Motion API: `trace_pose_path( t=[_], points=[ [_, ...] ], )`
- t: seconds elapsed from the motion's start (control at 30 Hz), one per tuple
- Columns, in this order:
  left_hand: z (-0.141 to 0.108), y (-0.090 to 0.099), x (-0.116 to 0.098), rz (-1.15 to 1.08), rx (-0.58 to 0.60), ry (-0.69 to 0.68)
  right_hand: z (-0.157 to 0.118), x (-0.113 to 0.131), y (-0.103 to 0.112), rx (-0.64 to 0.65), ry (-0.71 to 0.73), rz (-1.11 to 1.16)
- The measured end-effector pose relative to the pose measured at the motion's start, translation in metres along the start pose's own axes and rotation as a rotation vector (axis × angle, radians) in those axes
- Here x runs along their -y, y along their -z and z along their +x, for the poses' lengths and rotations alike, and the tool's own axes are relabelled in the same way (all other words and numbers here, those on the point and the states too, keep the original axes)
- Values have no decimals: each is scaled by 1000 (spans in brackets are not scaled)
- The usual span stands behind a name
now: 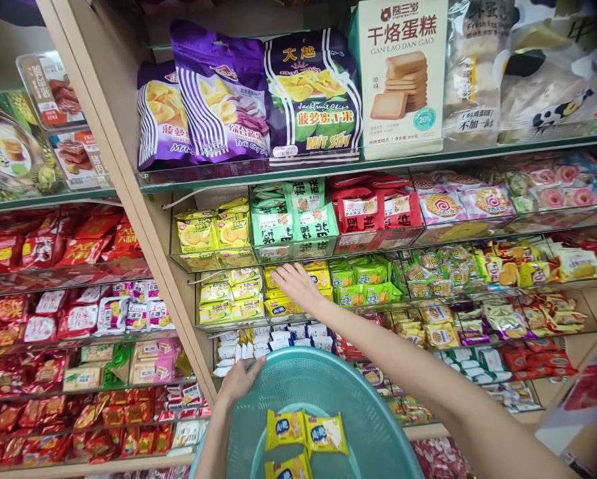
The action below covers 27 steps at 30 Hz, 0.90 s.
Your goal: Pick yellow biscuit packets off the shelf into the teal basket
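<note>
With fingers bent over its rim, my left hand (242, 380) holds a teal plastic basket (378, 406) on its left side. Three small yellow snack packets lie on the basket floor; one is the right-hand packet (327, 434), and the lowest is cut off by the view's edge. My right hand (297, 287) reaches over the basket to a shelf compartment of similar yellow packets (284, 307). Its fingers are stretched out flat above them, and whether they touch is unclear. Yellow-green packets (230, 293) lie just left of that compartment, green packets (364, 279) to its right.
A glass shelf (308, 174) runs above, bearing purple chip bags (221, 100) and a cake box (403, 80). A wooden upright (129, 193) divides this unit from the left one, where red packets (86, 246) fill tiers. Clear dividers separate the compartments.
</note>
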<state>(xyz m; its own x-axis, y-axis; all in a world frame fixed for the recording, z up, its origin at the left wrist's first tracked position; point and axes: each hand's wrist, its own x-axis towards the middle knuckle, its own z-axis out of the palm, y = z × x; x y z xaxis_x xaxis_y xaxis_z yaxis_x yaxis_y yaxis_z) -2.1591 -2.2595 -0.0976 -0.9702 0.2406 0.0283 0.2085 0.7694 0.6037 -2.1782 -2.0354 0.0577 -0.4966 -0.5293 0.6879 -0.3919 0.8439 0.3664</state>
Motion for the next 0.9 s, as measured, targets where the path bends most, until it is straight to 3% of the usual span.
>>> trace_pose_path(
  t=[0.23, 0.9],
  points=[
    [-5, 5, 1, -7, 7, 37, 3, 7, -11, -8, -51, -133],
    [-3, 8, 18, -14, -20, 10, 10, 19, -4, 24, -116, -178]
  ],
)
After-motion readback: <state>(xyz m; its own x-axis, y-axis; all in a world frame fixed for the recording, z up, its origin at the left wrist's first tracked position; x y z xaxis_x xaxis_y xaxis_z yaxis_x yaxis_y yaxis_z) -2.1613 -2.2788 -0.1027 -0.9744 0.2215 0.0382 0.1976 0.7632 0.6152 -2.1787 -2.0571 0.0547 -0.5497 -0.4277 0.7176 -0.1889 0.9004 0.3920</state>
